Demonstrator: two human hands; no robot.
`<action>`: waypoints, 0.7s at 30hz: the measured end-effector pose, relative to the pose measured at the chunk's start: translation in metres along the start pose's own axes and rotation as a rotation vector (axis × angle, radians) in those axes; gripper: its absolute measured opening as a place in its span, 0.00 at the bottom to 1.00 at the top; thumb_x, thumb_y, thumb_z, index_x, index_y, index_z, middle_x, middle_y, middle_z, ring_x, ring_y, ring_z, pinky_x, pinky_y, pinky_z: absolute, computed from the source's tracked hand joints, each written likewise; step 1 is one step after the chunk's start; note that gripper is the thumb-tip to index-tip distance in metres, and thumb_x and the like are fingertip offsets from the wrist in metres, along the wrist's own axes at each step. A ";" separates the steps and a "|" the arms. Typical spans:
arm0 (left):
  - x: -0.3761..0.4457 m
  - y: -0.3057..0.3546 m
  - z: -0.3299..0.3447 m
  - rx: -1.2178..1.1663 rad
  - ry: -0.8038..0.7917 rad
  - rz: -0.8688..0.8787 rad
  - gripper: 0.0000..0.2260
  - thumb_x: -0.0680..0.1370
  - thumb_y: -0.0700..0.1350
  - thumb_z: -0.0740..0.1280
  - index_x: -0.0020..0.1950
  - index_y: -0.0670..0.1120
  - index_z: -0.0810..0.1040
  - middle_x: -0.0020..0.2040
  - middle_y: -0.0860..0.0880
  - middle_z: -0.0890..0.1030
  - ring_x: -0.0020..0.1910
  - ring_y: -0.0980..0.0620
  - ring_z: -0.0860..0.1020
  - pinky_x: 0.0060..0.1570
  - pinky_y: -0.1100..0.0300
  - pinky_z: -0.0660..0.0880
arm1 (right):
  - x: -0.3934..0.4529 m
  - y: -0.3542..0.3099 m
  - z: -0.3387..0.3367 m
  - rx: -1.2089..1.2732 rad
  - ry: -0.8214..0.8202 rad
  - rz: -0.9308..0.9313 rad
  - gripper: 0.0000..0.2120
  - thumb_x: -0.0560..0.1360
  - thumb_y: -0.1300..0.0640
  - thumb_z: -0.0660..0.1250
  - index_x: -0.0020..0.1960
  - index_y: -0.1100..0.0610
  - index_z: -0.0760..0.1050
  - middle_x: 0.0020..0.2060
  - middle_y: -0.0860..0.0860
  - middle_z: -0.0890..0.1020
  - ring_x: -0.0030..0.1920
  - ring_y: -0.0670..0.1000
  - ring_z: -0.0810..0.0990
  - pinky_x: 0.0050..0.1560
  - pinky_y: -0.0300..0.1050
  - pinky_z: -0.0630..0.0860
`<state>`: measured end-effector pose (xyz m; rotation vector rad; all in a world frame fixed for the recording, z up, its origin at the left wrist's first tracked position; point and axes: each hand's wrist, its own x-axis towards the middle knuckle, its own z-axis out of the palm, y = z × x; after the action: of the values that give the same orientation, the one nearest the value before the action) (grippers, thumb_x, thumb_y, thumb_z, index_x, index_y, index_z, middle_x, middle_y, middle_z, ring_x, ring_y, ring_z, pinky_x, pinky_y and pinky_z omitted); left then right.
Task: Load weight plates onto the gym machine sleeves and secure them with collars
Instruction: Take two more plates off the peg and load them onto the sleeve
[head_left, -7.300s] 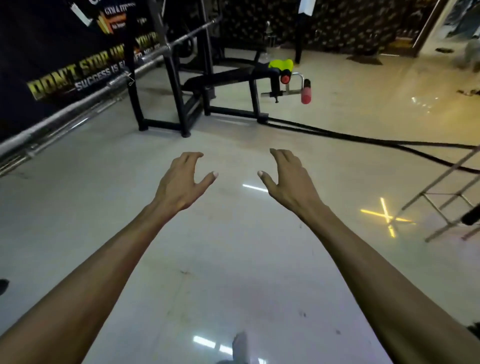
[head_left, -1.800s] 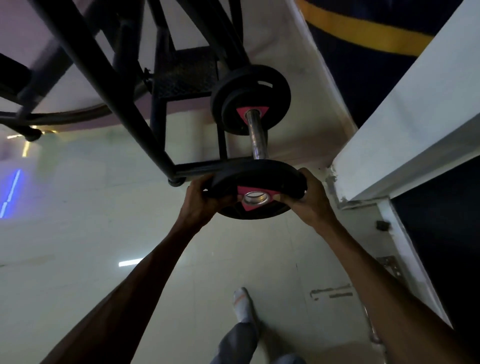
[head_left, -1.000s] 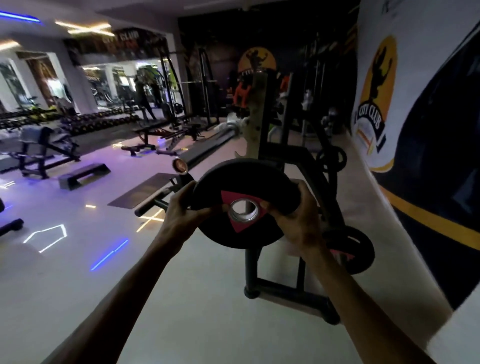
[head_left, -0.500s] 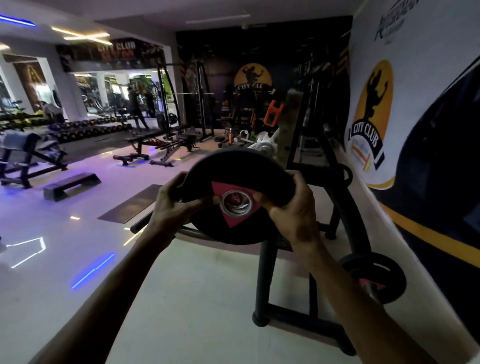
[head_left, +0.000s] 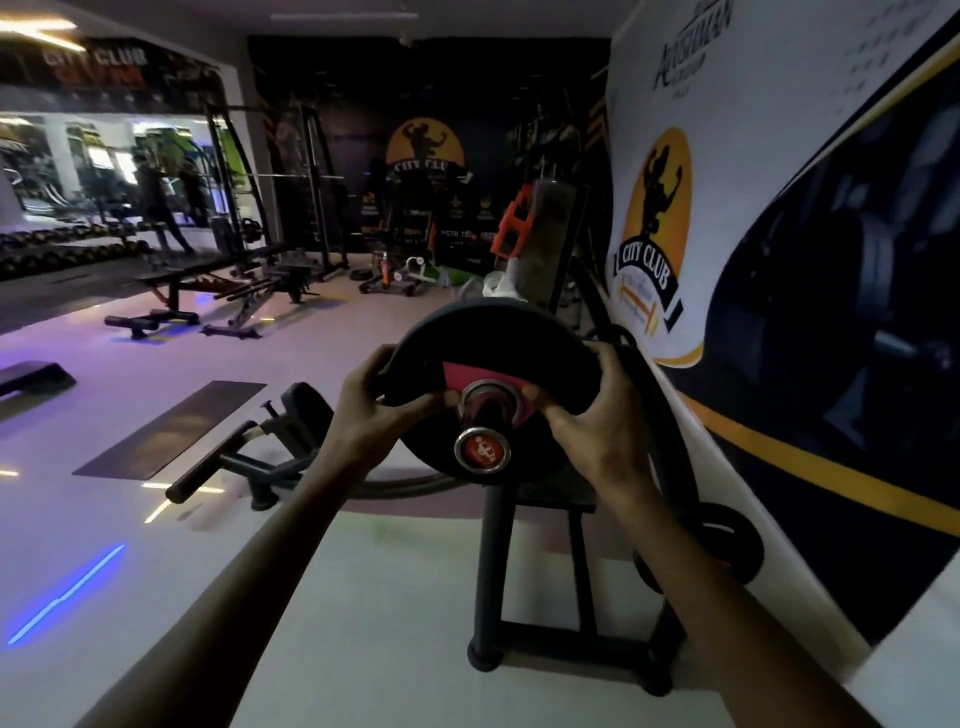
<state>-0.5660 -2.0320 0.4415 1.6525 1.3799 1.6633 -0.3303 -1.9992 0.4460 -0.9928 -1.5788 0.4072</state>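
Note:
A black weight plate (head_left: 491, 340) with a pink triangle around its hub sits on the machine's chrome sleeve (head_left: 481, 451), whose red-capped end sticks out toward me through the plate's hole. My left hand (head_left: 376, 410) grips the plate's left rim and my right hand (head_left: 597, 423) grips its right rim, thumbs near the hub. Another black plate (head_left: 727, 540) hangs low on the frame at the right. No collar is visible.
The machine's black frame (head_left: 491, 566) stands on the pale floor just ahead. A wall with a banner (head_left: 779, 260) runs close on the right. A padded lever arm (head_left: 244, 447) and a dark mat (head_left: 171, 428) lie to the left; benches and racks (head_left: 218, 291) stand farther back.
I carried the plate from the low storage peg up to the machine. In the last half second the plate has slid onto the sleeve, so the sleeve's end now pokes through the hole.

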 end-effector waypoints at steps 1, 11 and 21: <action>0.009 -0.004 0.002 -0.005 0.004 0.010 0.25 0.68 0.47 0.82 0.62 0.50 0.79 0.53 0.54 0.84 0.54 0.59 0.82 0.52 0.58 0.82 | 0.007 0.003 0.003 -0.019 -0.004 0.002 0.32 0.70 0.53 0.80 0.69 0.56 0.71 0.56 0.43 0.76 0.57 0.38 0.73 0.50 0.17 0.68; 0.113 -0.055 0.041 0.202 -0.019 0.123 0.34 0.73 0.47 0.79 0.76 0.48 0.68 0.68 0.48 0.79 0.67 0.49 0.77 0.67 0.48 0.77 | 0.093 0.052 0.044 -0.185 -0.080 0.033 0.34 0.76 0.54 0.74 0.76 0.57 0.61 0.72 0.55 0.71 0.72 0.55 0.69 0.62 0.39 0.65; 0.209 -0.089 0.069 0.226 -0.038 0.100 0.32 0.72 0.45 0.80 0.73 0.47 0.72 0.62 0.51 0.79 0.62 0.54 0.76 0.64 0.53 0.78 | 0.176 0.115 0.083 -0.189 -0.054 0.084 0.38 0.77 0.51 0.73 0.79 0.57 0.56 0.75 0.56 0.68 0.75 0.56 0.66 0.65 0.41 0.62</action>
<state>-0.5761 -1.7956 0.4577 1.8964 1.5376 1.5674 -0.3599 -1.7752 0.4519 -1.2050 -1.6504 0.3498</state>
